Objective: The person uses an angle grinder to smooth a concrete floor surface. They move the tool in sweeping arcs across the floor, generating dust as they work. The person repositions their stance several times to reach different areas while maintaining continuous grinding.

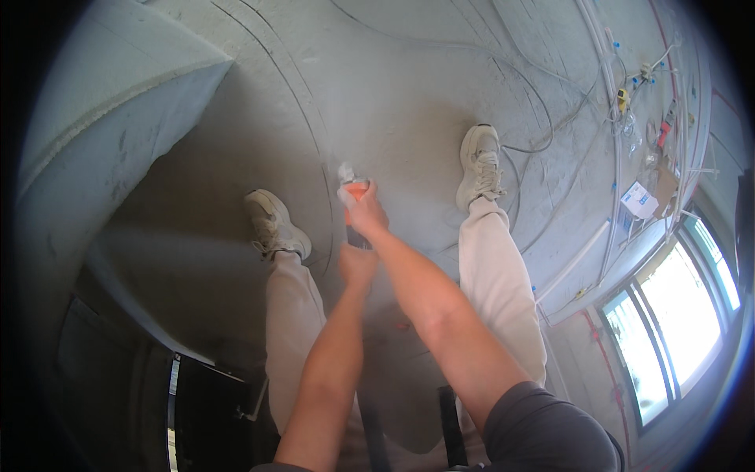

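Both my hands are closed round an orange and dark power tool (356,189), by its shape an angle grinder, held low over the grey floor between my feet. My right hand (368,214) wraps the orange front part near the head. Behind it, my left hand (359,263) grips the dark rear end of the body. Pale dust blurs the tool's head, so its disc cannot be made out. Thin dark lines (277,64) run along the concrete floor (377,102) toward the tool.
My shoes (481,161) stand either side of the tool. A loose dark cable (543,145) curls right of my right foot. Further right lie white conduits (604,63), a yellow tool (622,100), a red-handled tool (665,132) and a white box (638,200). A raised concrete block (149,118) stands left.
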`<state>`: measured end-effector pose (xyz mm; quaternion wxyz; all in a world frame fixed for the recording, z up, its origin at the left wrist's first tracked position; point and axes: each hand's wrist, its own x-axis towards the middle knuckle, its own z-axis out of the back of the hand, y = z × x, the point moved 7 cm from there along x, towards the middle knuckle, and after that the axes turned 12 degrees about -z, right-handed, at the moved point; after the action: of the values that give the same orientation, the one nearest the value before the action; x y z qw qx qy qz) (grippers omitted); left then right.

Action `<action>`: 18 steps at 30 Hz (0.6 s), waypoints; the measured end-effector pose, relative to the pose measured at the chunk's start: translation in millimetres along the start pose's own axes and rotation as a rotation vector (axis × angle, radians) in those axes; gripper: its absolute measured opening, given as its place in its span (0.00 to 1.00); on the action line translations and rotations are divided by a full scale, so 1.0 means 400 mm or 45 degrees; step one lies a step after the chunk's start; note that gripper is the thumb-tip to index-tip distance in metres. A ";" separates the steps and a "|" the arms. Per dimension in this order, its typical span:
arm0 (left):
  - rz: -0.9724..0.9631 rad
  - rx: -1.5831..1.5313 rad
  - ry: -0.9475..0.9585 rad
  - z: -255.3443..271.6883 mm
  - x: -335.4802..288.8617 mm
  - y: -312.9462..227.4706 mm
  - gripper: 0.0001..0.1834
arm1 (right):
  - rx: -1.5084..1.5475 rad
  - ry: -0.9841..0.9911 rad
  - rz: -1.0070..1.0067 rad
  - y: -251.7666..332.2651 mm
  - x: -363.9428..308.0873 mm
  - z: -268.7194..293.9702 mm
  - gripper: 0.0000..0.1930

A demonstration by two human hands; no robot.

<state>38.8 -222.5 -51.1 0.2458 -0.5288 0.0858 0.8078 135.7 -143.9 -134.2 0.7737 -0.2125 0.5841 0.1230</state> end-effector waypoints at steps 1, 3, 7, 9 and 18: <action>-0.002 -0.016 0.000 0.003 0.003 -0.010 0.44 | -0.016 -0.013 -0.011 0.009 0.000 0.007 0.58; -0.018 -0.033 -0.022 0.016 0.012 -0.036 0.44 | -0.025 -0.045 0.035 0.041 -0.004 0.022 0.57; -0.040 -0.113 0.014 0.037 0.041 -0.083 0.43 | -0.022 -0.054 0.077 0.099 -0.006 0.045 0.56; -0.055 -0.114 0.055 0.038 0.049 -0.097 0.42 | -0.037 -0.081 0.081 0.109 -0.008 0.050 0.56; -0.057 -0.065 0.039 0.025 0.031 -0.047 0.42 | -0.021 -0.025 -0.009 0.049 0.013 0.018 0.57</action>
<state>35.8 -198.4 -55.5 0.2488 -0.5491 0.0571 0.7958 134.7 -123.5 -141.2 0.7781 -0.2198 0.5746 0.1271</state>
